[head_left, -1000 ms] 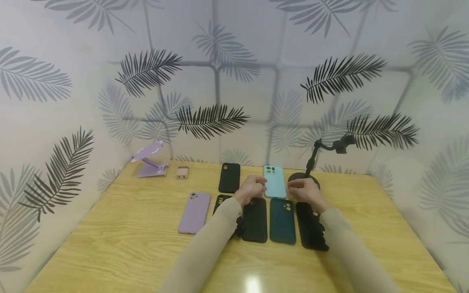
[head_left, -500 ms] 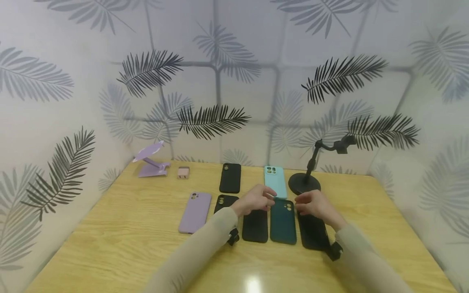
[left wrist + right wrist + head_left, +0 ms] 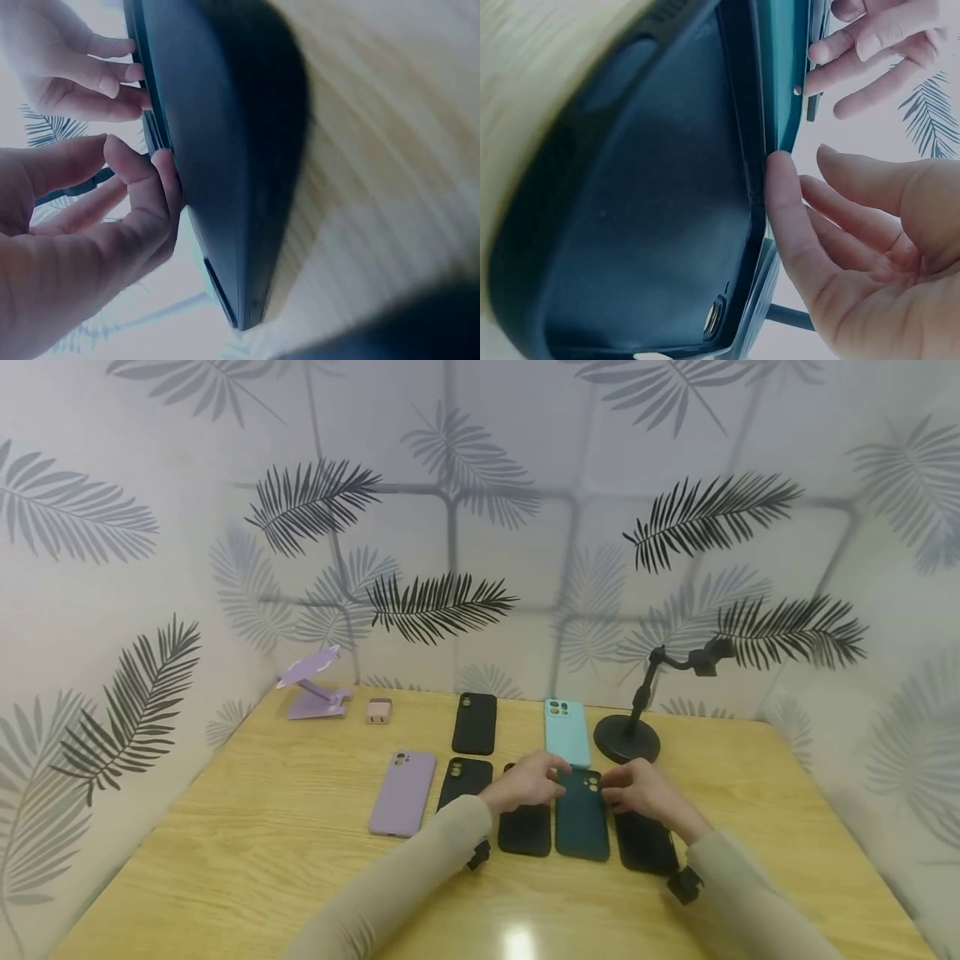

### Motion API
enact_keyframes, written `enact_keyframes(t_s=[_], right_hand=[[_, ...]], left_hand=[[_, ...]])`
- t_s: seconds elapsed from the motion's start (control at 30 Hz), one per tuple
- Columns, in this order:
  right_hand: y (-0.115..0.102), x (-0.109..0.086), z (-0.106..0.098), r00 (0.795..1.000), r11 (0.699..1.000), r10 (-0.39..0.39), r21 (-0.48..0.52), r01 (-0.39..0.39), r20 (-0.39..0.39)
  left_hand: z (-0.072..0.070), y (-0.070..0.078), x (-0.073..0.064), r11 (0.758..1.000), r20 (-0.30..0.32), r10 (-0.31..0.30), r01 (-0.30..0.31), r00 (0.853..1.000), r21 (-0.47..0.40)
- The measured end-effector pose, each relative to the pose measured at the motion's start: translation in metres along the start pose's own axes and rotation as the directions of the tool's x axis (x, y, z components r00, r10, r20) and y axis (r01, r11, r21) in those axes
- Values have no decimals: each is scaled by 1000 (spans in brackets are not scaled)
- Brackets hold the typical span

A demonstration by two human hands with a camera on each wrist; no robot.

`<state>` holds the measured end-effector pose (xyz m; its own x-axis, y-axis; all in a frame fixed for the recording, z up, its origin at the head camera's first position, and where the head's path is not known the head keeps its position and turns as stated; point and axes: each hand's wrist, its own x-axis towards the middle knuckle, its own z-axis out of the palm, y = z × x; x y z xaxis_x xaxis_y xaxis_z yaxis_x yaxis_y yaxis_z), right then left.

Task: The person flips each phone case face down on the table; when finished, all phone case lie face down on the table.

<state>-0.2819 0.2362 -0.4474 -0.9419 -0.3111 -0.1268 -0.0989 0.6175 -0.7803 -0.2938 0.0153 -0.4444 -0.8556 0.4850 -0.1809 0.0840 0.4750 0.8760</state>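
Note:
A dark teal phone case [image 3: 581, 827] lies flat in the front row on the table. My left hand [image 3: 522, 785] is at its upper left edge, above a black phone case [image 3: 527, 835]. On the other side, my right hand [image 3: 645, 792] reaches over another black phone case [image 3: 647, 847] to the teal case's upper right edge. In the right wrist view, a finger [image 3: 784, 195] seems to touch the teal rim; that hand's thumb stands apart. The left wrist view shows bent fingertips [image 3: 166, 176] close to the cases' edges. Neither hand visibly grips anything.
A light blue phone case [image 3: 568, 735] lies behind the teal one, beside a black stand [image 3: 628, 737]. Further left are a black case [image 3: 475, 724], another black case [image 3: 461, 781], a lilac case [image 3: 402, 795], a pink charger [image 3: 379, 712] and a lilac phone stand [image 3: 315, 697].
Both hands have come back from the sides of the light blue case to the upper edges of the teal case. The right hand has also shifted slightly left over the last half second.

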Motion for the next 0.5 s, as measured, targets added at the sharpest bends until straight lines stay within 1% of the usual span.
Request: enact_keyframes(t_s=[0.1, 0.27, 0.5], right_hand=[[-1, 0, 1, 1000, 1000, 5, -3, -5, 1], [-2, 1, 3, 1000, 1000, 5, 11, -5, -6], [-6, 4, 3, 999, 998, 51, 33, -51, 1]], left_hand=[[2, 1, -1, 998, -4, -9, 9, 1000, -56], [1, 2, -5, 987, -17, -27, 24, 999, -158], [4, -2, -4, 977, -72, -49, 33, 996, -211]])
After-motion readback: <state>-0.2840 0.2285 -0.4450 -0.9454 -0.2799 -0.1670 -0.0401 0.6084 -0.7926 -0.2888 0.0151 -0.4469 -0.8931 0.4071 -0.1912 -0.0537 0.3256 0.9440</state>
